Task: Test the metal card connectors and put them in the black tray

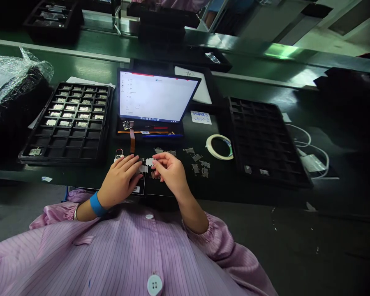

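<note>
My left hand, with a blue band at the wrist, lies flat with fingers stretched over a dark board at the bench's front edge. A brown flat ribbon cable runs down to just beyond its fingertips from a small circuit module. Beside them, my right hand pinches a small pale plate with notched edges between thumb and fingers. Whether the plate touches the board beneath cannot be made out. Several small metal-faced pieces lie loose to the right of this hand.
A laptop with a lit screen stands ahead. On the left is a black compartment tray holding several small modules; another black tray sits right. A tape roll, a labelled paper, a white cable and a plastic-wrapped stack lie around.
</note>
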Available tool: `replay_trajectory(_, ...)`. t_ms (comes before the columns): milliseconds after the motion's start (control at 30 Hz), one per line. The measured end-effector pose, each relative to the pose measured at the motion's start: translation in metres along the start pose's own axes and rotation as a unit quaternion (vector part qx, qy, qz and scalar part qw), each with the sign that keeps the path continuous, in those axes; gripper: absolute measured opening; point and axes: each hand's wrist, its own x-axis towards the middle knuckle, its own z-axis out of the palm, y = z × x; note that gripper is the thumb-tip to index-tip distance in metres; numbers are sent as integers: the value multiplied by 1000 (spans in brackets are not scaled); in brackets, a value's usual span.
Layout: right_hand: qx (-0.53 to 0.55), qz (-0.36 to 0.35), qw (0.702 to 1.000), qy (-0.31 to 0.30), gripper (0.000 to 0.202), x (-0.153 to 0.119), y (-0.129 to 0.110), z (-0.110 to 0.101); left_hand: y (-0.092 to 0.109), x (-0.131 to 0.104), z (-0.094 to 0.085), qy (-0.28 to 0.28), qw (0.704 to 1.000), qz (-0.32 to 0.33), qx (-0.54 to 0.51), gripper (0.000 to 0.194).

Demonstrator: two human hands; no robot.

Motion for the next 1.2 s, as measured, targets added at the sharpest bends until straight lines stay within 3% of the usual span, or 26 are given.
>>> replay_trajectory(733, 14, -15, 1000, 6, 29, 1, 1, 1, -1, -1, 2, 0, 1000, 5, 11, 35)
replay_trajectory(1200, -8, -16, 1000, 12, 28, 0, 1, 2, 4, 3, 1, -16, 995, 35, 93, 36)
